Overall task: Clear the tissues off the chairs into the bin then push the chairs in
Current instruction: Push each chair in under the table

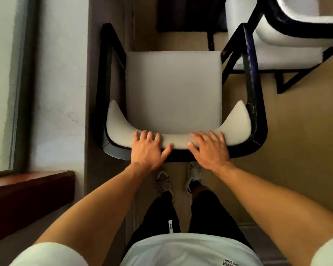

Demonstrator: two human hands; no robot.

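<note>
both hands lay flat with fingers straight on the padded top of the backrest of the near chair point(173, 89), the left hand point(149, 148) toward its left end, the right hand point(210, 148) toward its right; a second chair point(288, 27) stood beside it at upper right, on the tan floor point(296, 131)

The chair point(173, 89) has a plain grey-white seat and a glossy black frame.

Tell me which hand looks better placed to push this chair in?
Neither clearly: the left hand and right hand both rest flat on the chair backrest, evenly either side of its middle.
</note>
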